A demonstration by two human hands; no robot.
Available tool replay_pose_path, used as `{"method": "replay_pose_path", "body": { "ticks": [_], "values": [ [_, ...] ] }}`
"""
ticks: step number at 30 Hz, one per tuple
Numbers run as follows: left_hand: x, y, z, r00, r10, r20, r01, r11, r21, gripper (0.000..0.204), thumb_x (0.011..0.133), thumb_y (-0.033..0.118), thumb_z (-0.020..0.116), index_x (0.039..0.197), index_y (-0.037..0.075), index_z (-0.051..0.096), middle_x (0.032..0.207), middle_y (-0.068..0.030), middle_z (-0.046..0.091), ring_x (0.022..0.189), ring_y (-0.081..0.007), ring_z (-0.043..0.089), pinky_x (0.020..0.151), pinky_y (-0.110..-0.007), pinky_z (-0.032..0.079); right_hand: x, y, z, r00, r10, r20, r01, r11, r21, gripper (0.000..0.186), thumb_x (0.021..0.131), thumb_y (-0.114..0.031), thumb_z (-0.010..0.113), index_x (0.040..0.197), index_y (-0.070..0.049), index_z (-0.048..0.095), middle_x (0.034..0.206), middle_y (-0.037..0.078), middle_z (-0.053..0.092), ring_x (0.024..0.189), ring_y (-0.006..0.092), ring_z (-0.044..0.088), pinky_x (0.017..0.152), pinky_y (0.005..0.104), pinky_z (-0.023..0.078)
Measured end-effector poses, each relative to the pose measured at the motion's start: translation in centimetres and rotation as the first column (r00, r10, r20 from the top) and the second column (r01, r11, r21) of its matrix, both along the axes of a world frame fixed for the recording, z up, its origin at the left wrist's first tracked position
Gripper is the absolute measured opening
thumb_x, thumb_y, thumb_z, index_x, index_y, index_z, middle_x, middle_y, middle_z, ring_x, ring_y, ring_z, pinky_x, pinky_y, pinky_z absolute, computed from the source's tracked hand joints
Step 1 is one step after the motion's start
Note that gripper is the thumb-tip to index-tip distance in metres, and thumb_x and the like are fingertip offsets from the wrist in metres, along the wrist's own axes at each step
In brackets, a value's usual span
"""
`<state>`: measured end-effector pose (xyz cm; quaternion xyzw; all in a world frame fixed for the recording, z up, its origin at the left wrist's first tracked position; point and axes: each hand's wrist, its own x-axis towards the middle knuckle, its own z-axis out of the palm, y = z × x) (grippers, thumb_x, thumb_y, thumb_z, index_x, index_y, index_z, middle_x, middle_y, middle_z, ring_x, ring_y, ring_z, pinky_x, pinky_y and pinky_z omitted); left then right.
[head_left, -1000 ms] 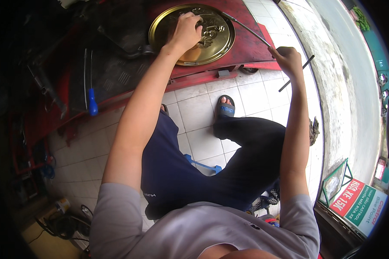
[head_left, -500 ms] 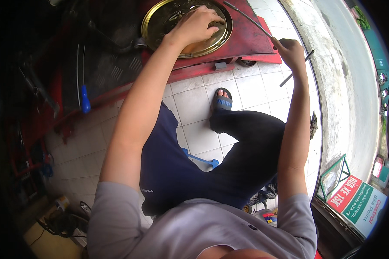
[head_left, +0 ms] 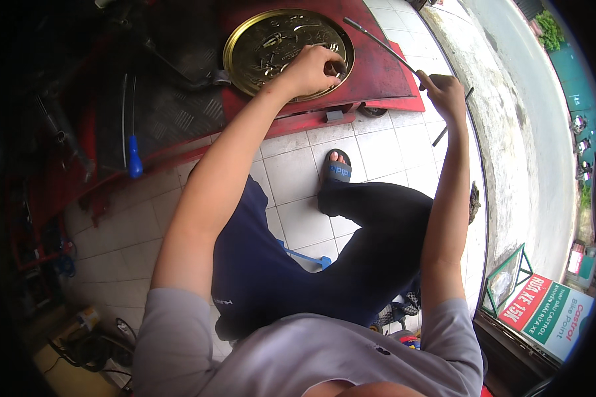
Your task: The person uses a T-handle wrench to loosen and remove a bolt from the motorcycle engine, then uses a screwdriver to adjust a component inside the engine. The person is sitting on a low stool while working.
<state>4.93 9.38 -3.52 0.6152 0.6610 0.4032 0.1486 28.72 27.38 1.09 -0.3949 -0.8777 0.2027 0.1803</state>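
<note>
Ideally, the right hand (head_left: 445, 96), wrapped around the long metal rod (head_left: 381, 42) near its dark cross-bar (head_left: 440, 136), would hold it steady. The left hand (head_left: 311, 71), well apart from the right, curls over the right side of the round gold tray (head_left: 238, 55), and whether it grips anything I cannot tell; fingertips rather than palm seem best there, since the small metal parts (head_left: 271, 42) spread across the tray look loose and could be flicked onto the red platform (head_left: 381, 83) around it.
</note>
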Motion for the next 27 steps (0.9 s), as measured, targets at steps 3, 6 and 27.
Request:
{"method": "replay_pose_path", "body": {
  "ticks": [3,6,27],
  "values": [
    [-0.2,-0.9,0.8,0.990,0.084,0.112,-0.080,0.996,-0.042,0.022,0.074,0.007,0.074,0.094,0.002,0.068,0.092,-0.0080,0.070,0.081,-0.0147,0.067,0.076,-0.029,0.052,0.2,-0.3,0.9,0.999,0.021,-0.033,-0.021,1.000,0.012,0.050,0.080,-0.050,0.069,0.063,-0.002,0.070,0.044,0.004,0.051,0.044,0.0108,0.045,0.045,0.0293,0.033],
    [-2.6,-1.9,1.0,0.828,0.154,0.540,-0.227,0.971,0.071,0.020,0.080,0.005,0.071,0.099,0.001,0.067,0.093,-0.0070,0.070,0.082,-0.0126,0.066,0.075,-0.026,0.052,0.0,-0.9,1.3,0.989,0.122,-0.085,-0.118,0.992,0.053,0.051,0.079,-0.050,0.070,0.061,-0.002,0.069,0.043,0.004,0.050,0.042,0.0109,0.044,0.045,0.0287,0.033],
    [-9.4,-15.0,3.6,0.882,0.246,0.401,-0.263,0.965,-0.015,0.013,0.081,0.004,0.071,0.094,0.000,0.070,0.081,-0.0035,0.069,0.074,-0.0066,0.061,0.069,-0.023,0.049,-9.0,-8.3,2.2,0.872,0.486,-0.052,-0.465,0.858,0.217,0.041,0.079,-0.035,0.073,0.061,0.002,0.065,0.047,0.011,0.052,0.040,0.0205,0.045,0.046,0.0345,0.038]
  ]
}}
